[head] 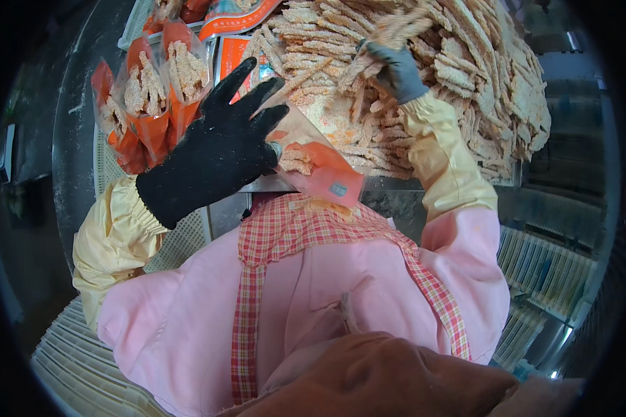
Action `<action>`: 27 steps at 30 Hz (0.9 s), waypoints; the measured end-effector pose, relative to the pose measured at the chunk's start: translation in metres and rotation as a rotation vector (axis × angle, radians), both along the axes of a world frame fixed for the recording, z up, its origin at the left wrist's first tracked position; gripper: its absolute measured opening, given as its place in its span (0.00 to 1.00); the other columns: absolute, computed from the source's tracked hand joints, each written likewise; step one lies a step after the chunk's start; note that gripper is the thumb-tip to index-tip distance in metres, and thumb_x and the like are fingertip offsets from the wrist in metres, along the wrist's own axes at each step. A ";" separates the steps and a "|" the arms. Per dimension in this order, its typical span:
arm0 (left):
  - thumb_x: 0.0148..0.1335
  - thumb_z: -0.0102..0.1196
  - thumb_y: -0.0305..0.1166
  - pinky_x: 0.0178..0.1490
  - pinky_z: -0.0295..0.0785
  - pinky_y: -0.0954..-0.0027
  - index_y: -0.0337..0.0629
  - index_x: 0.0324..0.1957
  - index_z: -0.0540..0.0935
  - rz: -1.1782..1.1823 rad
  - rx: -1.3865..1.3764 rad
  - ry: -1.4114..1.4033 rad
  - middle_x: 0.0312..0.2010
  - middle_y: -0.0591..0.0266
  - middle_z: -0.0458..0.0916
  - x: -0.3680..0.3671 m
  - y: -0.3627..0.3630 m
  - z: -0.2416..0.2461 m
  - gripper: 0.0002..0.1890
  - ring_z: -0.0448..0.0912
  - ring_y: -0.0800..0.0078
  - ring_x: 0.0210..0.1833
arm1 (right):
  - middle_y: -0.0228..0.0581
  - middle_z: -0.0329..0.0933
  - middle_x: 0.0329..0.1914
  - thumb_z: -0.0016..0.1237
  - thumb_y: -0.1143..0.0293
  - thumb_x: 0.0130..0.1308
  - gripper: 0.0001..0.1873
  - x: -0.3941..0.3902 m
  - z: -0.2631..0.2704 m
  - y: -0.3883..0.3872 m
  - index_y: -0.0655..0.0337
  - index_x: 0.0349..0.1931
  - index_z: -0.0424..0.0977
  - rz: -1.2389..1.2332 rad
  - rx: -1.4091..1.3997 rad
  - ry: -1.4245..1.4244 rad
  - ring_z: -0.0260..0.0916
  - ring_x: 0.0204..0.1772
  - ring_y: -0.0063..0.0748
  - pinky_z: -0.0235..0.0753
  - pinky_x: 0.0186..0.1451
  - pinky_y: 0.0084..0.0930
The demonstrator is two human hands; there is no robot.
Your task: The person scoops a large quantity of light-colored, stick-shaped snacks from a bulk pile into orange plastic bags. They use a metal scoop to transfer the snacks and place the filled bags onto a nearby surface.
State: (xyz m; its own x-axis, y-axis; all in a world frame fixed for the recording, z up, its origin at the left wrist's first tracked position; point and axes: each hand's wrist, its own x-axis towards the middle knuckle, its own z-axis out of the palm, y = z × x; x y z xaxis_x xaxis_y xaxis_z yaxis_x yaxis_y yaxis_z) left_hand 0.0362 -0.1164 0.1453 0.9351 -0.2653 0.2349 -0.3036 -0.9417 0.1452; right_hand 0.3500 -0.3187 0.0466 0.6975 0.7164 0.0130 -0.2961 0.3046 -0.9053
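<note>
My left hand (216, 138), in a black glove, is at the left edge of a clear and orange plastic bag (334, 169), with its thumb against the bag and its other fingers spread. Some breaded strips lie inside the bag. My right hand (399, 73), in a grey glove, grips several breaded strips (404, 26), blurred by motion, over a large pile of breaded strips (464, 68). Left of my left hand, several filled orange bags (146, 125) stand upright with strips showing at their mouths.
A perforated plastic tray (101, 169) lies under the filled bags. More orange packaging (229, 21) lies at the top. Loose crumbs (318, 112) cover the worktop between my hands. Stacked plastic trays (83, 365) stand at lower left, and slatted racks (545, 268) at right.
</note>
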 end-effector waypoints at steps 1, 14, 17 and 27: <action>0.41 0.64 0.32 0.69 0.53 0.49 0.46 0.54 0.77 -0.024 0.011 -0.013 0.67 0.57 0.59 0.002 0.001 0.000 0.31 0.48 0.49 0.72 | 0.41 0.77 0.44 0.46 0.80 0.64 0.14 0.002 0.010 0.001 0.66 0.50 0.68 0.085 0.130 0.041 0.76 0.44 0.36 0.79 0.47 0.29; 0.47 0.63 0.38 0.68 0.51 0.46 0.46 0.30 0.83 0.137 -0.170 0.023 0.42 0.59 0.79 -0.011 0.018 0.002 0.10 0.69 0.68 0.60 | 0.49 0.72 0.51 0.60 0.60 0.46 0.44 -0.135 0.090 0.043 0.60 0.64 0.55 1.035 -0.340 -0.942 0.72 0.49 0.37 0.71 0.53 0.32; 0.40 0.57 0.32 0.70 0.52 0.51 0.43 0.27 0.81 -0.044 -0.004 -0.002 0.35 0.55 0.79 -0.014 0.009 0.013 0.08 0.72 0.62 0.56 | 0.51 0.72 0.49 0.60 0.59 0.49 0.36 -0.128 0.041 0.032 0.63 0.57 0.61 1.039 -0.559 -0.962 0.72 0.50 0.47 0.70 0.54 0.35; 0.44 0.66 0.37 0.58 0.64 0.50 0.38 0.39 0.80 0.102 -0.043 -0.027 0.49 0.50 0.76 -0.040 -0.002 0.010 0.20 0.66 0.45 0.61 | 0.57 0.73 0.46 0.58 0.51 0.51 0.37 -0.134 0.104 0.026 0.59 0.58 0.62 1.019 -0.675 -1.274 0.73 0.48 0.55 0.72 0.51 0.40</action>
State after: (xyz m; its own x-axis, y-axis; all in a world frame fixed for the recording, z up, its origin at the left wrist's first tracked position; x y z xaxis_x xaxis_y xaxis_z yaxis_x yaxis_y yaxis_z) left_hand -0.0041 -0.1186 0.1556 0.9499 -0.1583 0.2696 -0.2110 -0.9609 0.1795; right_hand 0.2157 -0.2923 0.1506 -0.1960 0.9296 -0.3122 0.8126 -0.0242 -0.5823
